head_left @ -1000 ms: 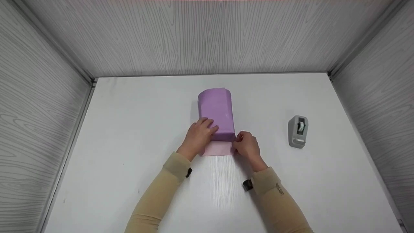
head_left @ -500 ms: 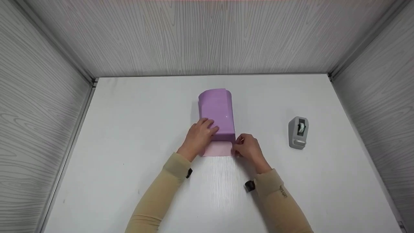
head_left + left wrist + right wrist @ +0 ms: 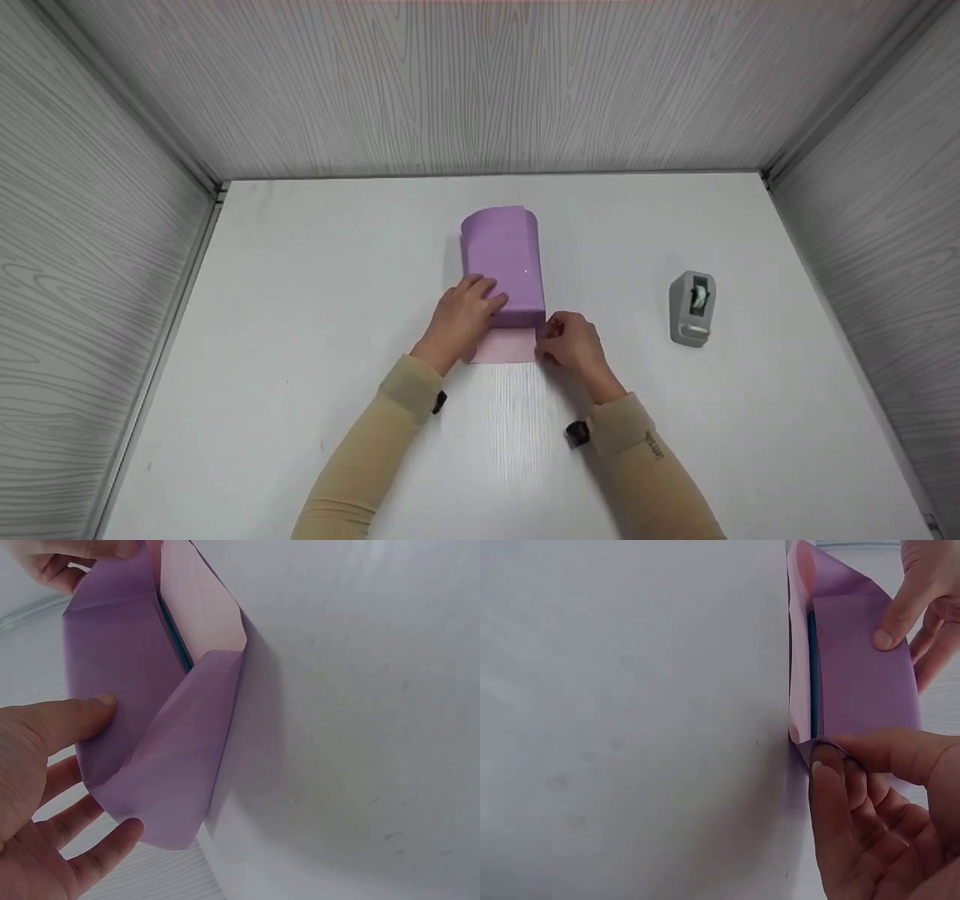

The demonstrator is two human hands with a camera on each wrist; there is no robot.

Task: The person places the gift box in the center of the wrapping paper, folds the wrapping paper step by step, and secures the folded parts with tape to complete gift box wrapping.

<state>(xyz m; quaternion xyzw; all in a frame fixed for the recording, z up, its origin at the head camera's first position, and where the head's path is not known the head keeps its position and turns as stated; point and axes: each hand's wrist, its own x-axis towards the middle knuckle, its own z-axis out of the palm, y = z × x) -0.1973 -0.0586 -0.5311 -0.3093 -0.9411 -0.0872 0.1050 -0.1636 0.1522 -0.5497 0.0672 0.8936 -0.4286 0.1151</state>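
A parcel in purple wrapping paper [image 3: 502, 255] with a pink inner side lies mid-table, its near end partly unfolded. The pink flap [image 3: 506, 346] lies toward the person. Through the gap at that end, a narrow teal edge [image 3: 814, 675] of something inside shows; the rest of it is hidden. My left hand [image 3: 460, 315] rests on the parcel's near left part, its thumb pressing the purple end panel and its fingers loosely spread. At the near right corner, my right hand [image 3: 574, 341] pinches the paper's side fold between thumb and fingers.
A grey tape dispenser [image 3: 691, 309] with a roll of tape stands on the white table [image 3: 337, 247], to the right of the parcel. Wood-grain panels [image 3: 480, 90] enclose the table at the back and both sides.
My right hand has shifted slightly toward the person, and the paper at the near right corner has moved a little inward. The left hand has stayed in place on the parcel.
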